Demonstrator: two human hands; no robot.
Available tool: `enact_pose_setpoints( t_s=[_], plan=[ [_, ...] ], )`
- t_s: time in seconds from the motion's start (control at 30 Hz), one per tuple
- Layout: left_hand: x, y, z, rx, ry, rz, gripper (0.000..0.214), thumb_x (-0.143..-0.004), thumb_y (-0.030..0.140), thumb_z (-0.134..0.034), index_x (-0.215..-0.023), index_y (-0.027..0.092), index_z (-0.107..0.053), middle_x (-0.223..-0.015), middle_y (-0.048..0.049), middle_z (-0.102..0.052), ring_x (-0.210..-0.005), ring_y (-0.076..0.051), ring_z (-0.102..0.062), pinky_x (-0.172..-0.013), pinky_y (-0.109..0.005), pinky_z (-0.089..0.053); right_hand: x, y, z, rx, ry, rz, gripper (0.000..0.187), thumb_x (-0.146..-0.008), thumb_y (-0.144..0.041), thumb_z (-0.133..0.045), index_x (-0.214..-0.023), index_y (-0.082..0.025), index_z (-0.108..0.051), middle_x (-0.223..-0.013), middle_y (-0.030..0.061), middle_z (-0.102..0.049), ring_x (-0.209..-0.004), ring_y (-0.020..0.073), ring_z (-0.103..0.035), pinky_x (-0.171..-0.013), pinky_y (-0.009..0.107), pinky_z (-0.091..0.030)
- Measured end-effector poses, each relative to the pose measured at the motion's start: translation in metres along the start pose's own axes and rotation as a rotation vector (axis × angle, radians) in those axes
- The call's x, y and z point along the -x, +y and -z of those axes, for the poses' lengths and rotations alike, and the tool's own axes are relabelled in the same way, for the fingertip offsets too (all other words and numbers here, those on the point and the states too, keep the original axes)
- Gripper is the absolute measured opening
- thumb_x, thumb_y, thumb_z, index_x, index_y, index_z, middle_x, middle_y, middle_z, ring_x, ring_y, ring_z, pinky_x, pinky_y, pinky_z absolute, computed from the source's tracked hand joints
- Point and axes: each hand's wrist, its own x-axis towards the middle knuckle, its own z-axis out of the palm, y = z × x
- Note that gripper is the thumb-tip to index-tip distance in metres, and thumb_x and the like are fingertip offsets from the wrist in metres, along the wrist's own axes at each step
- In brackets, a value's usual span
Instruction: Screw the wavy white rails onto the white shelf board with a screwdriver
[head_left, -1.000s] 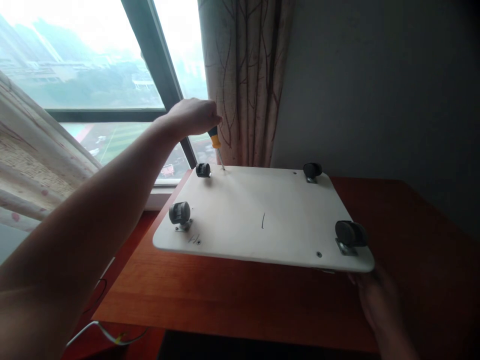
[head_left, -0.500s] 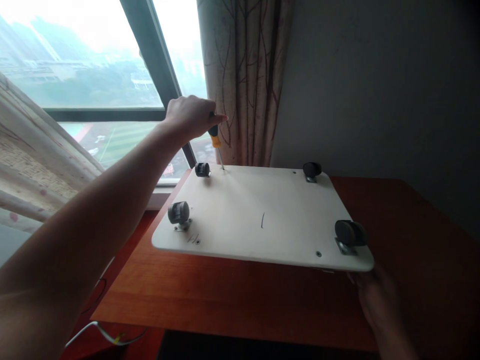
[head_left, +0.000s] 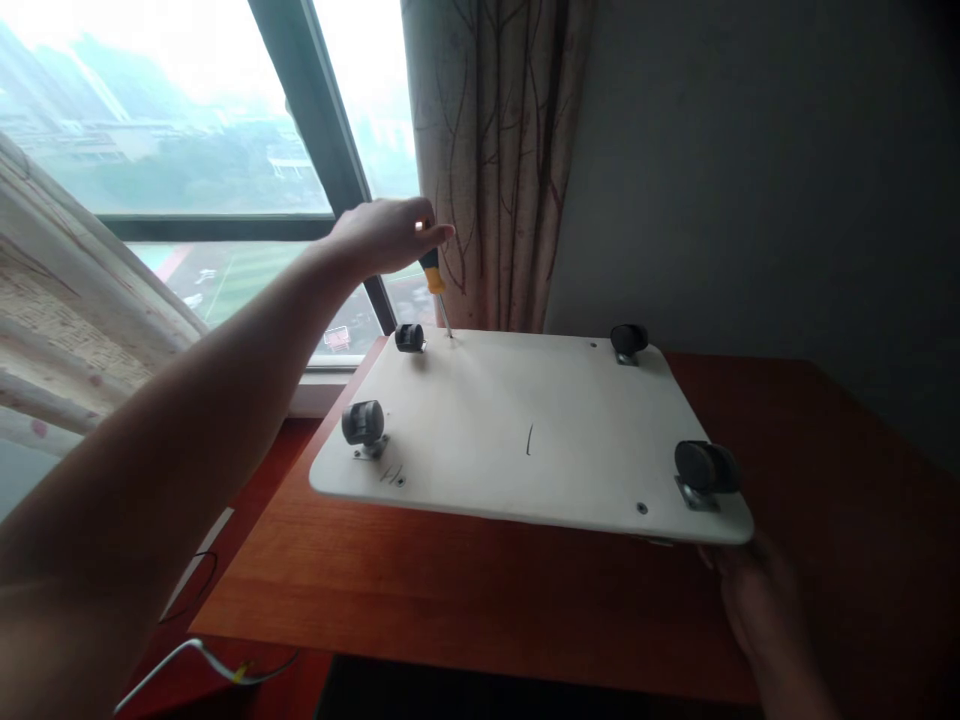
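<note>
My left hand (head_left: 386,235) is wrapped round a screwdriver (head_left: 436,280) with a black and yellow handle. Its metal shaft slants down to a screw hole near the far left edge of a white board (head_left: 480,420). On the board's upward face stand black casters, one by each corner; the far left caster (head_left: 409,338) is just left of the screwdriver tip. My right hand (head_left: 754,590), in shadow, grips the board at its near right corner from below; part of its fingers is hidden under the edge.
The board lies raised over a reddish-brown wooden table (head_left: 337,570). A window (head_left: 217,180) and patterned curtains (head_left: 495,160) stand behind and to the left, with a grey wall (head_left: 750,180) at the right. A white cable (head_left: 172,655) hangs near the floor at lower left.
The whole view has shifted slightly, so the board appears a little further right. My left hand has turned a little on the screwdriver handle; the tip stays at the same hole.
</note>
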Motion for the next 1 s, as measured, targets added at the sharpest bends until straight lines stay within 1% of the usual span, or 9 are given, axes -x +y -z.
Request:
enact_pose_setpoints(
  t_s=[0.07,0.17,0.27,0.37,0.5,0.63,0.77,0.87,1.0],
  plan=[
    [-0.009,-0.003,-0.004,-0.048,0.127,0.013,0.041,-0.072,0.055,-0.085,-0.070,0.018,-0.067,-0.053,0.0072,-0.048,-0.070,-0.015,-0.041,-0.102,-0.047,-0.042,0.000,-0.001,0.000,0.003,-0.005,0.002,0.034,-0.068,-0.047,-0.084,-0.079,-0.018,-0.068,-0.065,-0.0012,-0.058,-0.061,0.0138,-0.047,-0.057,0.029,-0.037],
    [-0.026,-0.007,-0.007,0.055,0.129,0.021,0.045,-0.067,0.048,-0.090,-0.051,0.023,-0.057,-0.040,0.0095,-0.034,-0.064,-0.015,-0.040,-0.102,-0.043,-0.042,0.000,-0.001,0.000,0.023,-0.003,0.009,0.036,-0.068,-0.048,-0.084,-0.080,-0.018,-0.069,-0.065,-0.0005,-0.059,-0.061,0.0142,-0.047,-0.056,0.029,-0.038],
    [-0.035,-0.010,-0.004,0.081,0.025,0.023,0.039,-0.060,0.040,-0.095,-0.063,0.017,-0.063,-0.044,0.0132,-0.045,-0.061,-0.012,-0.042,-0.100,-0.040,-0.045,-0.001,0.000,0.001,0.038,0.008,0.020,0.037,-0.066,-0.047,-0.085,-0.080,-0.018,-0.069,-0.066,-0.0003,-0.060,-0.060,0.0139,-0.047,-0.056,0.029,-0.037],
    [-0.037,-0.015,0.001,0.104,-0.094,-0.073,0.045,-0.058,0.036,-0.093,-0.074,0.006,-0.064,-0.063,0.0123,-0.062,-0.062,-0.005,-0.050,-0.096,-0.036,-0.049,-0.002,0.001,0.001,0.033,0.004,0.017,0.037,-0.067,-0.048,-0.085,-0.082,-0.018,-0.069,-0.067,-0.0001,-0.060,-0.061,0.0139,-0.047,-0.056,0.029,-0.038],
    [-0.033,-0.022,0.006,0.122,-0.087,-0.168,0.047,-0.059,0.035,-0.088,-0.073,0.000,-0.060,-0.069,0.0112,-0.066,-0.057,-0.001,-0.053,-0.090,-0.032,-0.053,-0.001,0.003,0.002,0.017,-0.003,-0.020,0.037,-0.069,-0.047,-0.084,-0.085,-0.018,-0.070,-0.071,0.0001,-0.062,-0.063,0.0140,-0.048,-0.059,0.029,-0.039],
    [-0.027,-0.019,0.009,-0.022,-0.048,-0.112,0.052,-0.053,0.039,-0.092,-0.073,0.003,-0.061,-0.062,0.0131,-0.062,-0.056,-0.003,-0.050,-0.094,-0.037,-0.051,-0.001,0.005,0.003,0.007,-0.007,-0.031,0.036,-0.070,-0.046,-0.084,-0.086,-0.018,-0.070,-0.072,-0.0004,-0.062,-0.064,0.0141,-0.048,-0.060,0.029,-0.039],
    [-0.022,-0.007,0.012,-0.080,-0.106,-0.129,0.046,-0.061,0.039,-0.093,-0.074,0.009,-0.060,-0.062,0.0131,-0.065,-0.058,-0.005,-0.049,-0.095,-0.032,-0.050,-0.002,0.004,0.003,0.020,0.002,-0.010,0.037,-0.067,-0.046,-0.085,-0.088,-0.018,-0.071,-0.075,0.0012,-0.065,-0.065,0.0151,-0.050,-0.060,0.029,-0.040],
    [-0.020,-0.001,0.014,-0.101,-0.191,-0.242,0.035,-0.072,0.030,-0.088,-0.077,0.012,-0.059,-0.062,0.0144,-0.066,-0.053,-0.006,-0.045,-0.084,-0.023,-0.051,-0.002,0.002,0.002,0.042,-0.001,0.033,0.038,-0.067,-0.048,-0.085,-0.085,-0.018,-0.071,-0.072,0.0021,-0.066,-0.065,0.0165,-0.052,-0.058,0.030,-0.040],
    [-0.019,0.004,0.016,-0.019,-0.245,-0.293,0.025,-0.075,0.017,-0.086,-0.082,0.013,-0.062,-0.056,0.0168,-0.061,-0.048,-0.007,-0.038,-0.070,-0.018,-0.048,-0.002,0.003,0.002,0.041,-0.005,0.033,0.036,-0.069,-0.049,-0.083,-0.084,-0.018,-0.071,-0.069,0.0011,-0.063,-0.064,0.0161,-0.051,-0.058,0.030,-0.039]
  ],
)
